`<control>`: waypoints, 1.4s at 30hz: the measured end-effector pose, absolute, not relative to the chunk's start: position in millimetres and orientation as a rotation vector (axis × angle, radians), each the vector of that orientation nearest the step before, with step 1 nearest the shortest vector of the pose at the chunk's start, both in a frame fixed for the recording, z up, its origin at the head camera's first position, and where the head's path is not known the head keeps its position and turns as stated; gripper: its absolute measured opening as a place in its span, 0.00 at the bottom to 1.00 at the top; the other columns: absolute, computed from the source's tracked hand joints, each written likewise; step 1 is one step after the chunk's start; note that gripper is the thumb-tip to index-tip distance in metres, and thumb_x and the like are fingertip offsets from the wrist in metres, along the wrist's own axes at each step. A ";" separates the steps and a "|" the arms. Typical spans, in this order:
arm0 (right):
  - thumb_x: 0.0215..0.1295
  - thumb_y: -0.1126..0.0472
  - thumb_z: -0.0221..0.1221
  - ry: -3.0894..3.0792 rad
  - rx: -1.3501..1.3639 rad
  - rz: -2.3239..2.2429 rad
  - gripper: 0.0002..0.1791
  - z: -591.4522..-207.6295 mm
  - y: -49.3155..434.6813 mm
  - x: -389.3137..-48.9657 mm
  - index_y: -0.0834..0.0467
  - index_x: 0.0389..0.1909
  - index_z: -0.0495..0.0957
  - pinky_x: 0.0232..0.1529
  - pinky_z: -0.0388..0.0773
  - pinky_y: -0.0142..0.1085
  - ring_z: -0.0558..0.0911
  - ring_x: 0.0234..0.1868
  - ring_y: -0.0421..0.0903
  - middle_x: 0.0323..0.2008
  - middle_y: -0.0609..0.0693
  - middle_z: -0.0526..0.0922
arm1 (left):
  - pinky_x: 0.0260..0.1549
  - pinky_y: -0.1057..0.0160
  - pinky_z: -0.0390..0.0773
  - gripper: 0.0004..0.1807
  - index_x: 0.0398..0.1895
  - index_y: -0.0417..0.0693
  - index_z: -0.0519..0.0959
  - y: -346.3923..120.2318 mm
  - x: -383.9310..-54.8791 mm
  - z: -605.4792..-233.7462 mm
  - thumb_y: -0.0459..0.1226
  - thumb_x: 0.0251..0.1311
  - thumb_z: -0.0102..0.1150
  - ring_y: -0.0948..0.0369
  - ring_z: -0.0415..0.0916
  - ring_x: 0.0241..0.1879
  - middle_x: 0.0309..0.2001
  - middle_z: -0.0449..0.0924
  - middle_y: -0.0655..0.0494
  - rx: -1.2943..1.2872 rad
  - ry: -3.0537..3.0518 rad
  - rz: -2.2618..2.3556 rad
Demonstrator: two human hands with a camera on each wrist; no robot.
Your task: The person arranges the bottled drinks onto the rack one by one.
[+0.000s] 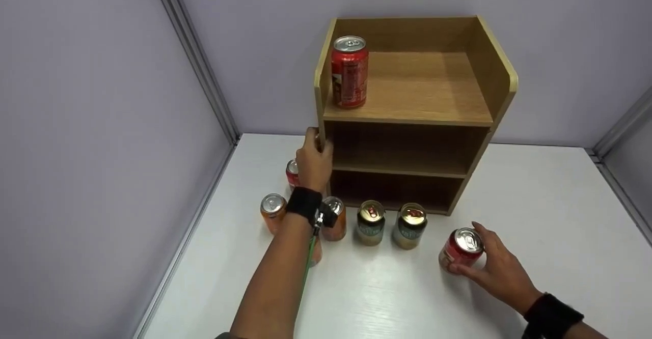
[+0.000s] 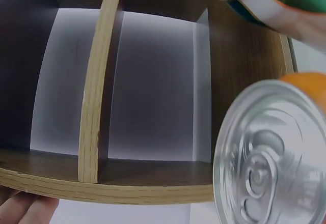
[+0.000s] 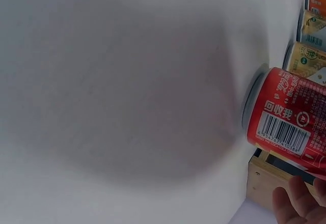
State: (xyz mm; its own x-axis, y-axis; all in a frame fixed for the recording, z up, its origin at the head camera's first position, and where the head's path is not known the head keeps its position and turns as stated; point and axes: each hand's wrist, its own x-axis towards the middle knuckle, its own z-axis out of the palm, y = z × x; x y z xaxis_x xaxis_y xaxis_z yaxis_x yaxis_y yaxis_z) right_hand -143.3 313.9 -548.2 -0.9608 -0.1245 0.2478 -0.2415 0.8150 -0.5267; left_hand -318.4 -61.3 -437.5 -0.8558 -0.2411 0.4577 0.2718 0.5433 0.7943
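Standing on the surface (image 1: 387, 298) before the wooden shelf (image 1: 417, 89), the red can (image 1: 457, 255), clasped by the right hand (image 1: 501, 273) while the left hand (image 1: 314, 163) grips the shelf's side, probably handles stiff but slick, best held mid-body.

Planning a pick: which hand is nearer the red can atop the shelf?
Left. The left hand grips the shelf below the red can; the right hand is farther off, lower right, around another can.

up top: red cylindrical metal can (image 1: 350, 77), left end of the boxy tan wooden shelf (image 1: 425, 87)
out front: two gold-topped cylindrical metal cans (image 1: 371, 225), side by side
off right: second red cylindrical metal can (image 1: 455, 251)
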 end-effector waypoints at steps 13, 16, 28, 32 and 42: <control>0.50 0.50 0.82 -2.720 0.316 0.830 0.57 -559.1 307.3 -144.1 0.67 0.75 0.62 0.54 0.80 0.66 0.83 0.59 0.68 0.60 0.65 0.78 | 0.32 0.46 0.81 0.10 0.51 0.42 0.75 -65.0 -319.1 -441.6 0.37 0.72 0.58 0.47 0.83 0.31 0.34 0.88 0.41 -0.022 -2.296 -1.177; 0.50 0.51 0.82 -2.724 0.317 0.834 0.56 -561.0 306.8 -146.3 0.66 0.75 0.62 0.54 0.80 0.66 0.83 0.59 0.69 0.60 0.66 0.78 | 0.33 0.45 0.81 0.10 0.51 0.42 0.75 -65.5 -319.7 -442.8 0.37 0.72 0.59 0.46 0.85 0.32 0.35 0.88 0.41 -0.019 -2.298 -1.167; 0.52 0.49 0.80 -2.800 0.264 0.889 0.54 -558.5 306.3 -151.6 0.66 0.74 0.63 0.58 0.77 0.68 0.81 0.62 0.70 0.60 0.67 0.79 | 0.33 0.45 0.82 0.12 0.53 0.42 0.76 -66.6 -320.1 -445.9 0.37 0.72 0.59 0.44 0.87 0.33 0.35 0.89 0.40 -0.032 -2.295 -1.148; 0.51 0.49 0.81 -2.807 0.263 0.888 0.54 -555.1 308.1 -152.5 0.65 0.74 0.65 0.57 0.78 0.67 0.82 0.61 0.70 0.60 0.66 0.80 | 0.34 0.45 0.83 0.12 0.54 0.41 0.76 -65.2 -320.5 -446.1 0.37 0.73 0.59 0.44 0.87 0.33 0.36 0.89 0.39 -0.038 -2.295 -1.130; 0.46 0.55 0.84 -2.710 0.249 0.964 0.53 -558.4 316.7 -150.4 0.65 0.72 0.69 0.58 0.82 0.42 0.84 0.58 0.54 0.57 0.62 0.83 | 0.36 0.43 0.84 0.14 0.57 0.44 0.76 -57.8 -322.9 -447.2 0.39 0.73 0.59 0.43 0.89 0.38 0.40 0.90 0.39 -0.037 -2.331 -1.101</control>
State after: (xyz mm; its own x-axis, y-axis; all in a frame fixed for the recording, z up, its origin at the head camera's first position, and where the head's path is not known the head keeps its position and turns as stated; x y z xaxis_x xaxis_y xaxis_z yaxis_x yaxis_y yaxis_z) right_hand -150.4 316.7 -558.4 -0.9532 -0.0753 0.2929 -0.2433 0.7659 -0.5951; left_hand -322.9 -57.8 -447.2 -0.8450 -0.2044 0.4942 0.2519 0.6630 0.7049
